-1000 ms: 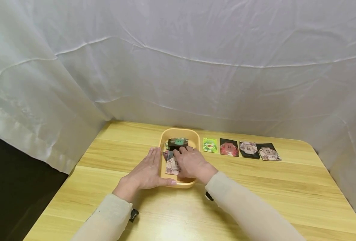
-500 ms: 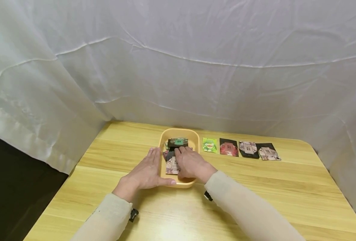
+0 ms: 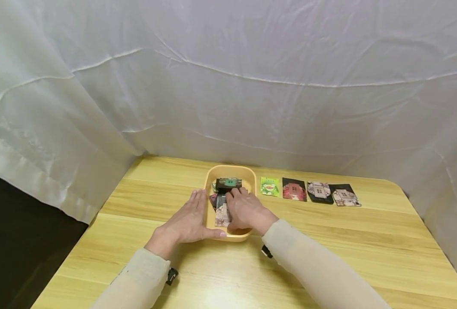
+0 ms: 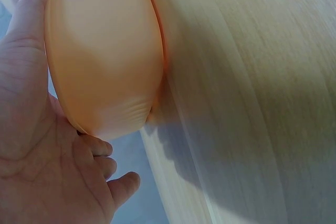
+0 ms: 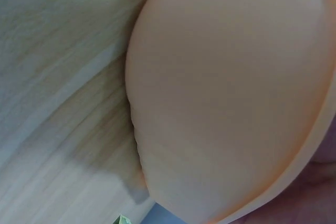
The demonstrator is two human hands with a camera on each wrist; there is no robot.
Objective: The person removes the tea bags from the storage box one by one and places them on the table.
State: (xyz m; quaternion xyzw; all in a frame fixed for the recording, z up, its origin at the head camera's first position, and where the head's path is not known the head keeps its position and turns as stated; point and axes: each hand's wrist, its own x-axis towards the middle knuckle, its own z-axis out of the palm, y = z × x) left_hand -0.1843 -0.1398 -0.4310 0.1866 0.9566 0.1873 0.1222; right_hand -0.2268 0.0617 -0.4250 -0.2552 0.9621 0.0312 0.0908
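Note:
An orange plastic tray (image 3: 209,174) holds several tea bag sachets. My left hand (image 3: 187,216) rests against its left side, fingers straight along the rim and thumb along the near edge; the left wrist view shows the palm (image 4: 47,156) beside the tray wall (image 4: 105,51). My right hand (image 3: 248,210) reaches into the tray with bent fingers and grips a black and pale-pink tea bag sachet (image 3: 222,214), partly covering it. Behind it is a black and green sachet (image 3: 228,183). In the right wrist view the tray's outer wall (image 5: 226,87) hides most of the hand.
To the tray's right lie a green sachet (image 3: 269,186), a black and red sachet (image 3: 294,189) and two black and pink sachets, one (image 3: 319,191) beside the other (image 3: 344,195). They form a row on the wooden table (image 3: 348,249). A pale curtain (image 3: 251,107) hangs behind.
The pale-pink sachet under my right hand has shifted slightly toward me and to the right. My right fingers have moved only a little; the left hand has stayed put.

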